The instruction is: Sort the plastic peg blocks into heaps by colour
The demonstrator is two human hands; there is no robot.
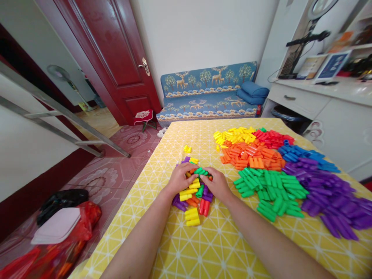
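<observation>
I saw one-colour heaps (270, 182) done on the right; left of them, a mixed pile (189, 192) waited. My left hand (179, 179) and right hand (217, 183) bent fingers round green tubes (200, 171); grip, I couldn't tell.

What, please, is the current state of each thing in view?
Mixed pile: colours jumbled
Left hand: curled over mixed pile, grip unclear
Right hand: bent over mixed pile, grip unclear
Sorted heaps: mostly grouped by colour
Door: appears open
Drawer: shut
Stool: unfolded, upright
Blue cushions: stacked
Tablecloth: spread out
</observation>
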